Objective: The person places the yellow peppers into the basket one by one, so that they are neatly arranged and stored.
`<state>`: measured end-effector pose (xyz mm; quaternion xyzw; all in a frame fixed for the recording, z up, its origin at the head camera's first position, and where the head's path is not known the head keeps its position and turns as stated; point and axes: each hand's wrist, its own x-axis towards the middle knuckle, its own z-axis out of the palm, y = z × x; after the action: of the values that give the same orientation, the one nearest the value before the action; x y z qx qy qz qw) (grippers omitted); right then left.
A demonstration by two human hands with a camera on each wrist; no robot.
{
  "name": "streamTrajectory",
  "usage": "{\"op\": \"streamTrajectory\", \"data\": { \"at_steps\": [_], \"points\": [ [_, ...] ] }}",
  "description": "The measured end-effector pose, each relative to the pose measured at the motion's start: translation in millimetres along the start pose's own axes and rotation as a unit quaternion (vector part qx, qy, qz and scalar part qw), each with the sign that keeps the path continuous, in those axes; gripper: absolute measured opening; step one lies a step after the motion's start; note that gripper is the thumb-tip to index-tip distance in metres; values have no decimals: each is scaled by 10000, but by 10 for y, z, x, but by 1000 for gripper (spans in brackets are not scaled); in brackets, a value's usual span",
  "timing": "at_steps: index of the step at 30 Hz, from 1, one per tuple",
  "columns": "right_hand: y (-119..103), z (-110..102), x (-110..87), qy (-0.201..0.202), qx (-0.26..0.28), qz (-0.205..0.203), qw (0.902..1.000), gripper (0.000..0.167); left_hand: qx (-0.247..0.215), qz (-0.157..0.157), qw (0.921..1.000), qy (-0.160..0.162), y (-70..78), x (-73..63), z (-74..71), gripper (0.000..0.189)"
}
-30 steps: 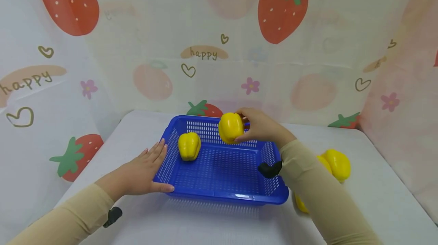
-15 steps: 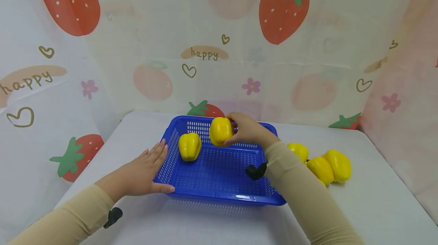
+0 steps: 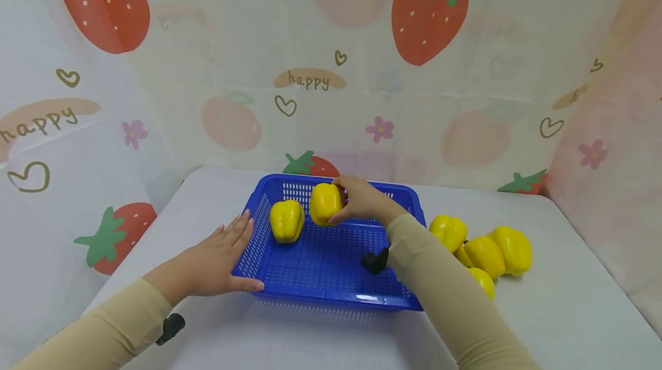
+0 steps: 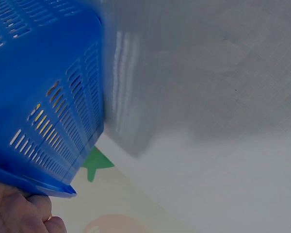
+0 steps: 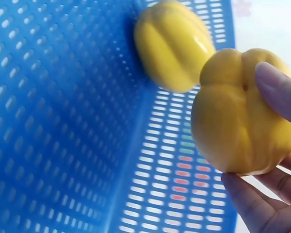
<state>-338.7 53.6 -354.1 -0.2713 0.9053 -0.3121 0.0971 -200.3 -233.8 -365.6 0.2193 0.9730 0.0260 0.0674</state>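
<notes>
My right hand [image 3: 362, 200] grips a yellow bell pepper [image 3: 326, 204] over the back part of the blue basket [image 3: 331, 301]. In the right wrist view the thumb lies across the lobed end of that held pepper [image 5: 245, 116], with the fingers curled beneath it. Another yellow bell pepper [image 3: 287, 221] rests inside the basket at the left, close beside the held one. My left hand [image 3: 217, 258] lies with straight fingers along the basket's left rim. In the left wrist view, fingers [image 4: 24, 213] show just outside the rim of the slotted basket wall [image 4: 53, 121].
To the right of the basket, several yellow bell peppers [image 3: 483, 256] lie grouped on the white table [image 3: 558, 312]. My right forearm passes over the basket's right front corner. Behind the table hangs a curtain [image 3: 331, 31] printed with strawberries.
My right hand has carried the bell pepper left and slightly lower over the basket. More of the peppers on the right now show past the sleeve. The left hand has stayed in place.
</notes>
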Motion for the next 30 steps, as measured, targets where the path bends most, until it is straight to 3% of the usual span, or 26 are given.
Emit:
{"op": "streamTrajectory", "data": {
  "at_steps": [17,30],
  "points": [
    [49,256,116,-321,-468,75,9984,64,26,40,10000,37,-19,14,18,117],
    [54,347,138,-288,-330,361,9984,63,33,16,10000,-2,-20,10,12,118]
  ]
}}
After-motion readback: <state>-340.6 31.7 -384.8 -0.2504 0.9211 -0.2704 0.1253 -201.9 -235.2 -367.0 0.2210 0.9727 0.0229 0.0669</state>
